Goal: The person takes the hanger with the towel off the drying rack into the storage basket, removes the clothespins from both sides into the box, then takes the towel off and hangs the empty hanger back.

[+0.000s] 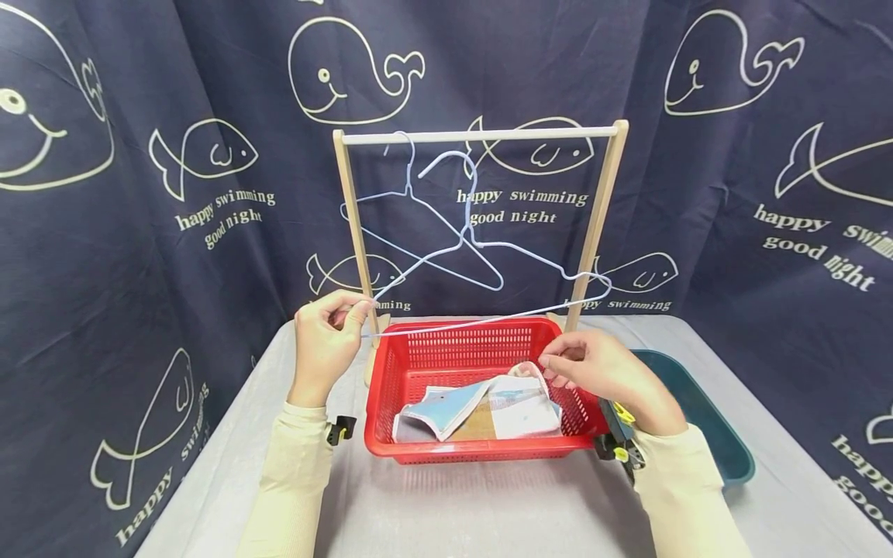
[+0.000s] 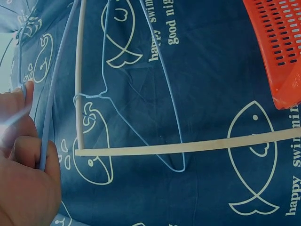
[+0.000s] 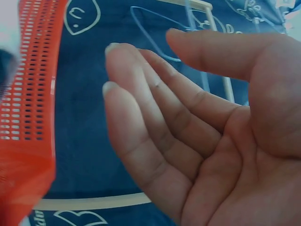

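My left hand [image 1: 328,339] pinches the left end of a light blue wire hanger [image 1: 530,253], held up in front of the rack with its hook at the top. In the left wrist view the hanger's wire [image 2: 52,94] runs between the fingers. My right hand [image 1: 593,366] is over the right side of the red basket [image 1: 380,403], close to the folded cloths [image 1: 488,407] inside. From the right wrist view, its fingers [image 3: 127,113] are loosely bent with nothing between them and the thumb. A second blue hanger [image 1: 491,283] hangs from the rack's bar.
The wooden rack [image 1: 603,194] with a white bar [image 1: 481,136] stands behind the red basket. A dark green tray [image 1: 739,457] lies to the right on the grey-white table [image 1: 446,511]. Dark blue curtains [image 1: 230,77] with fish prints surround the table.
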`<control>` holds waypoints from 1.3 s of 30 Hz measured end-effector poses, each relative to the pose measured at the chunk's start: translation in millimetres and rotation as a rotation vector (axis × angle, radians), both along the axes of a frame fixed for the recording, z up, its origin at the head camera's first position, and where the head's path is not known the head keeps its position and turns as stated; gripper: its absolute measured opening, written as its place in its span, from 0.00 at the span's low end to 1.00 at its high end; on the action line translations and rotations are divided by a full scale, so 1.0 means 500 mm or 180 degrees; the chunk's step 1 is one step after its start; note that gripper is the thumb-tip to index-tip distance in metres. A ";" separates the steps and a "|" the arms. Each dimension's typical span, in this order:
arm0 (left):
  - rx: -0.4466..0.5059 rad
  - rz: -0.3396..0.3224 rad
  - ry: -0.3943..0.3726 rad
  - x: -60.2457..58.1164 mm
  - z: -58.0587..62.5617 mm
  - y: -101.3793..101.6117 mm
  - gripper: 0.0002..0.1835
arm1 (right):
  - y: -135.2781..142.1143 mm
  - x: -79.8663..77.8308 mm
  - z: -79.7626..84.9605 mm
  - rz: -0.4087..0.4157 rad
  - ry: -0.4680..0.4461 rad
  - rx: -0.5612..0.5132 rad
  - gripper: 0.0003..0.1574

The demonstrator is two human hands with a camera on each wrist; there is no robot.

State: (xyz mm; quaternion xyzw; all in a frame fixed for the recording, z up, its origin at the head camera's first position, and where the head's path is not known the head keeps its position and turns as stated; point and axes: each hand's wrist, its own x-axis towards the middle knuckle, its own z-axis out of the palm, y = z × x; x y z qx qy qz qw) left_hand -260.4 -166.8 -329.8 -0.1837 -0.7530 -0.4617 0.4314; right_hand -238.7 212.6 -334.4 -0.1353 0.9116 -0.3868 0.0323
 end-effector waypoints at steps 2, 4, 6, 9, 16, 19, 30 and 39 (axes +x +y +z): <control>-0.0010 -0.0002 -0.0008 0.000 -0.001 0.001 0.05 | 0.004 0.008 0.008 -0.0060 0.0172 -0.0003 0.12; -0.0017 -0.0024 -0.0022 0.000 -0.002 0.001 0.05 | 0.008 0.014 0.013 -0.0112 0.0383 0.0003 0.12; -0.0027 -0.0050 -0.0032 0.002 -0.001 0.001 0.04 | 0.012 0.020 0.018 -0.0158 0.0579 0.0020 0.12; -0.0035 -0.0084 -0.0038 0.003 -0.002 0.001 0.04 | 0.014 0.026 0.025 -0.0219 0.0817 0.0093 0.12; -0.0040 -0.0120 -0.0068 0.003 -0.002 -0.002 0.04 | 0.010 0.052 0.048 -0.0290 0.1129 0.0251 0.15; -0.0041 -0.0153 -0.0121 0.004 -0.001 -0.001 0.04 | 0.008 0.065 0.055 -0.0452 0.1286 0.0248 0.17; -0.0026 -0.0276 -0.0212 0.030 0.018 0.024 0.03 | 0.016 0.065 0.046 -0.1225 0.2461 -0.0093 0.17; -0.0067 -0.0269 -0.0241 0.023 0.008 0.027 0.04 | 0.031 0.014 0.020 -0.1121 0.2582 0.0053 0.29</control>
